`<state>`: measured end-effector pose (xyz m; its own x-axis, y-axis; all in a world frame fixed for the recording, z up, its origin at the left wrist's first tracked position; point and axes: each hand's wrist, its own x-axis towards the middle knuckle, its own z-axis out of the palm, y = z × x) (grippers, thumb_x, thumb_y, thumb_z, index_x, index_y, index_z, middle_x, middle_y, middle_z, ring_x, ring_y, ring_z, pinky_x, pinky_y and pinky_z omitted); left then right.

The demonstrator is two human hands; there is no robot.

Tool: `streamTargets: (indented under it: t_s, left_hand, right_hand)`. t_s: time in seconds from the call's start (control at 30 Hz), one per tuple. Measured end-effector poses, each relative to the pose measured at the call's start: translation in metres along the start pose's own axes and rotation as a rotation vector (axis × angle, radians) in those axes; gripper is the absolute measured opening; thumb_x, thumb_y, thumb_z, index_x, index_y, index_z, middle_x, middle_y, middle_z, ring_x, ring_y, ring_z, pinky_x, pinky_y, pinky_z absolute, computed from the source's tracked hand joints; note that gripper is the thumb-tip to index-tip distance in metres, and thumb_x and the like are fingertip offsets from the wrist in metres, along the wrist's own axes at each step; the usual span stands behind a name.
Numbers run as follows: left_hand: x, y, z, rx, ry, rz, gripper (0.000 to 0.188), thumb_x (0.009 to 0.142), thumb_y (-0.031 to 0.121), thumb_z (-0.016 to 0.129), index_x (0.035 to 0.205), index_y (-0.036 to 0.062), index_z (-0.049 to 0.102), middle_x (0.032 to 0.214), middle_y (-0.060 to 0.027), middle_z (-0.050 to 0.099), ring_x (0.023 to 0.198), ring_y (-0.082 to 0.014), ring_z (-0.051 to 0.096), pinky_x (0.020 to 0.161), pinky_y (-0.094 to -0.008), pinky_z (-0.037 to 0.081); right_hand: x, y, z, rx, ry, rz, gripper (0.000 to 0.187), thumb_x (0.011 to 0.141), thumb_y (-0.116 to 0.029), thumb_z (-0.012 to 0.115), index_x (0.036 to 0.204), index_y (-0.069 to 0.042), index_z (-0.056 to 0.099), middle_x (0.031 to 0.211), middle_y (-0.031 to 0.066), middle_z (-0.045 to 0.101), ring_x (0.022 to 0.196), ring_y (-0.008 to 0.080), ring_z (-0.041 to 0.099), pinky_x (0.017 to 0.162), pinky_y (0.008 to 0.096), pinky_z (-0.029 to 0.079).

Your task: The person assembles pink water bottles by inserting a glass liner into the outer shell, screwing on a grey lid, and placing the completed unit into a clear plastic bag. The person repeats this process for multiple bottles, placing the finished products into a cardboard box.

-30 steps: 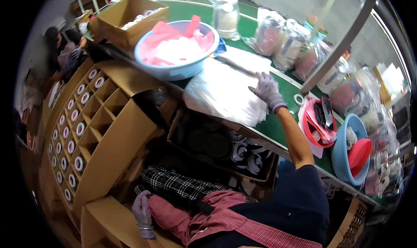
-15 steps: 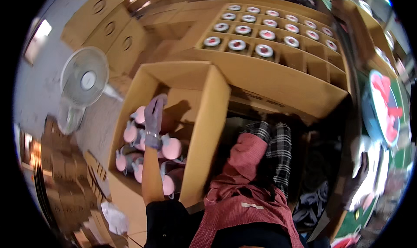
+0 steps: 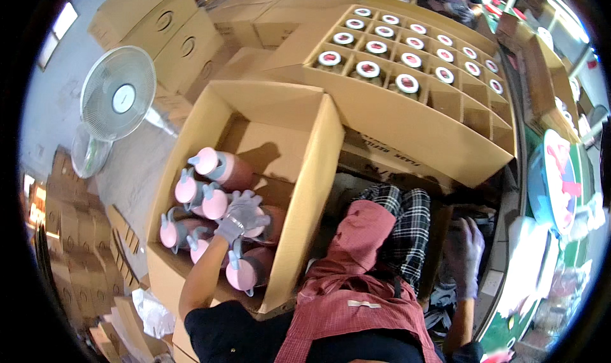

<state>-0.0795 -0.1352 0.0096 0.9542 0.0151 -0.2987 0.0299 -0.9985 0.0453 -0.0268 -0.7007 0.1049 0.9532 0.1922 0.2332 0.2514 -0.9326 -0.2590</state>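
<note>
My left hand (image 3: 239, 214), in a grey glove, is inside the open cardboard box (image 3: 330, 134), its fingers curled over the lid end of a pink bottle (image 3: 273, 225). The hand partly hides that lid. Several more pink bottles lie around it, with round pink lids and grey-blue loops; one bottle (image 3: 233, 169) lies beyond the hand and another (image 3: 244, 272) nearer me. My right hand (image 3: 466, 256), also gloved, hangs at my right side near the table edge. Its fingers are stretched out, with nothing visible in them.
A divided carton (image 3: 420, 116) holds several jars with white-and-red lids ahead. To the left stand a fan (image 3: 119, 96) and stacked cartons (image 3: 162, 37). A blue basin (image 3: 541, 178) with pink pieces sits on the green table at right. Another person (image 3: 453, 0) is at the far end.
My left hand has come down and nearer me, from above the bottles onto one of them. My right hand has moved left off the table toward my side. The view has shifted slightly.
</note>
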Motion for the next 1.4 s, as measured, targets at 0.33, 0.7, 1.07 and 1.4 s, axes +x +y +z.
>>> streamTargets:
  t_s: [0.33, 0.7, 1.07, 1.4]
  left_hand:
    - [-0.064, 0.083, -0.143, -0.201, 0.982, -0.052, 0.036, 0.073, 0.021, 0.071, 0.103, 0.0033, 0.064, 0.114, -0.0195, 0.058, 0.105, -0.0392, 0.057, 0.090, -0.0496, 0.048]
    - [0.001, 0.227, -0.074, -1.444, 0.051, -0.031, 0.039, 0.100, 0.019, 0.056, 0.131, -0.0033, 0.060, 0.113, -0.0063, 0.069, 0.105, -0.0159, 0.060, 0.097, -0.0324, 0.047]
    - [0.107, 0.302, -0.011, -0.860, 0.698, 0.888, 0.019, 0.093, 0.018, 0.059, 0.101, 0.0065, 0.072, 0.084, -0.0070, 0.069, 0.075, -0.0255, 0.066, 0.071, -0.0357, 0.053]
    - [0.130, 0.274, -0.035, -1.292, -0.145, 0.633, 0.033, 0.105, 0.021, 0.045, 0.109, -0.0021, 0.068, 0.083, -0.0092, 0.071, 0.087, -0.0187, 0.070, 0.084, -0.0339, 0.054]
  right_hand:
    - [0.077, -0.116, 0.070, 0.691, -0.084, -0.407, 0.070, 0.086, -0.027, 0.076, 0.145, -0.004, 0.046, 0.146, 0.0211, 0.047, 0.135, 0.0397, 0.044, 0.112, 0.0472, 0.038]
    - [0.105, -0.019, 0.050, 1.575, -0.095, -0.026, 0.041, 0.081, -0.016, 0.076, 0.119, -0.007, 0.064, 0.122, 0.0066, 0.064, 0.124, 0.0235, 0.054, 0.107, 0.0394, 0.043]
    - [0.346, 0.043, 0.043, 0.377, 0.279, -0.413, 0.025, 0.091, -0.019, 0.066, 0.112, -0.005, 0.069, 0.109, 0.0167, 0.068, 0.104, 0.0378, 0.064, 0.091, 0.0444, 0.052]
    - [0.472, 0.051, 0.076, 0.060, -0.156, -0.177, 0.039, 0.085, -0.023, 0.065, 0.122, -0.013, 0.067, 0.108, 0.0221, 0.069, 0.108, 0.0400, 0.064, 0.095, 0.0467, 0.052]
